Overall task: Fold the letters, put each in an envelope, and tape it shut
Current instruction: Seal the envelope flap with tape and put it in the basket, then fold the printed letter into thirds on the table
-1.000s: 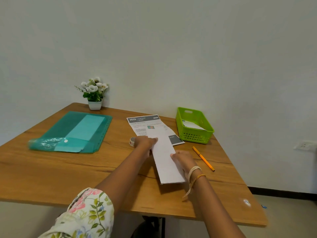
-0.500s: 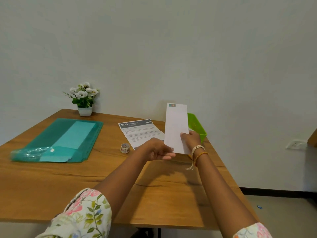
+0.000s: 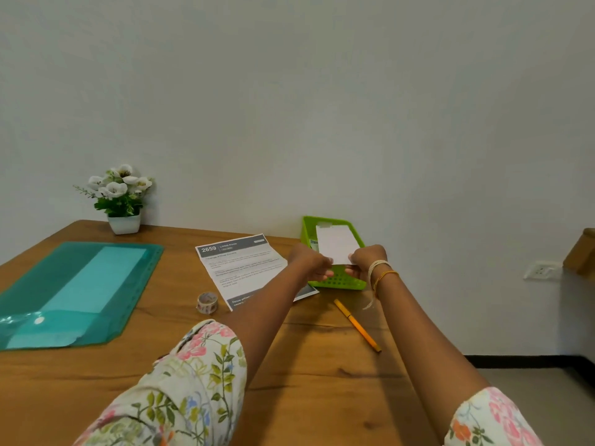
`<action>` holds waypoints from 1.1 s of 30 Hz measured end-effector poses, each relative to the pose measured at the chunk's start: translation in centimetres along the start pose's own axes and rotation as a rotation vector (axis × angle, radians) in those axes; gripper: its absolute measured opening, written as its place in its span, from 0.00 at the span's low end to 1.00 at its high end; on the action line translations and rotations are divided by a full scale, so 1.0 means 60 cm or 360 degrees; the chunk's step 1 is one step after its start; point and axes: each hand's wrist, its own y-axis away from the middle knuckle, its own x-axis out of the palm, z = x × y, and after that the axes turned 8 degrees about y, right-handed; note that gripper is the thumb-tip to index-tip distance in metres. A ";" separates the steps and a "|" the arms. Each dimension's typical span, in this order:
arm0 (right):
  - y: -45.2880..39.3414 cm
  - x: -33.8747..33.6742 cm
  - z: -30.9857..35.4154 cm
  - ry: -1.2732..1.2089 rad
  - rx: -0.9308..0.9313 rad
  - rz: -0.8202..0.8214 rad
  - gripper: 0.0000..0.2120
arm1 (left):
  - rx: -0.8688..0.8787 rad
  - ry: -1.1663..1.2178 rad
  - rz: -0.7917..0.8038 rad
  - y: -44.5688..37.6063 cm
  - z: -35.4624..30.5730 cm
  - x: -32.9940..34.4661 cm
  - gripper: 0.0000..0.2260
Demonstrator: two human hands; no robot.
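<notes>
Your 2 hands, left hand [image 3: 310, 263] and right hand [image 3: 367, 262], pinch 1 folded white letter [image 3: 336, 247] over 1 green basket [image 3: 338, 278]; 1 printed letter [image 3: 244, 268] lies at 9 o'clock of it.

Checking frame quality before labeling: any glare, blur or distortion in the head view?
Head view: glare on the folder at its near left corner; soft, even light with faint shadows under the arms; wide-angle bowing at the table edges; print on the letter too soft to read; hands sharp.
</notes>
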 end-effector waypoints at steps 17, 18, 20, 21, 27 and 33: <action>-0.021 0.042 -0.068 0.0483 -0.0521 -0.0561 0.15 | 0.0472 -0.0348 -0.0254 -0.056 0.063 -0.011 0.13; -0.004 0.051 -0.075 0.0479 -0.0649 -0.0628 0.14 | 0.0550 -0.0372 -0.0281 -0.046 0.071 -0.021 0.12; 0.031 0.076 -0.091 0.0473 -0.0873 -0.0703 0.13 | 0.0717 -0.0503 -0.0307 -0.023 0.096 -0.054 0.11; 0.047 0.093 -0.102 0.0494 -0.0962 -0.0676 0.12 | 0.0797 -0.0577 -0.0339 -0.009 0.109 -0.075 0.10; 0.139 0.198 -0.145 0.0769 -0.1148 -0.0180 0.09 | 0.1226 -0.1029 -0.0820 0.071 0.174 -0.222 0.10; 0.173 0.292 -0.158 0.1196 -0.1156 0.0166 0.27 | 0.0843 -0.1126 -0.0929 0.094 0.205 -0.343 0.23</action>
